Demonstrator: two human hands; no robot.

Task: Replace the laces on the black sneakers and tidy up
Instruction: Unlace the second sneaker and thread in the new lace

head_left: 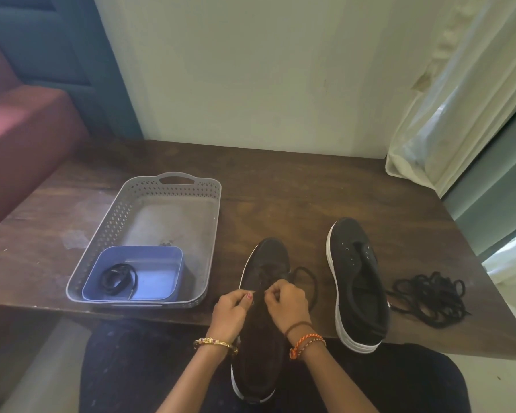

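Lacing the near sneaker (261, 308) at the counter (280, 186) edge, left hand (231, 311) and right hand (286, 302) each pinch the lace (306, 278); keep both ends even and pull snug. Second sneaker (358, 281) sits unlaced beside it, right.

Both sneakers are black with white soles: the near sneaker (262, 293) and the right sneaker (358, 281). The loose lace pile (429, 296) is black, as is the coiled lace (118, 277) in the blue tub (158, 272). The basket (116, 222) is grey, its walls pierced in a diamond lattice. The table (280, 189) is dark brown woodgrain. A gold bangle (215, 343) and an orange-and-white braided thread (307, 345) circle the wrists.
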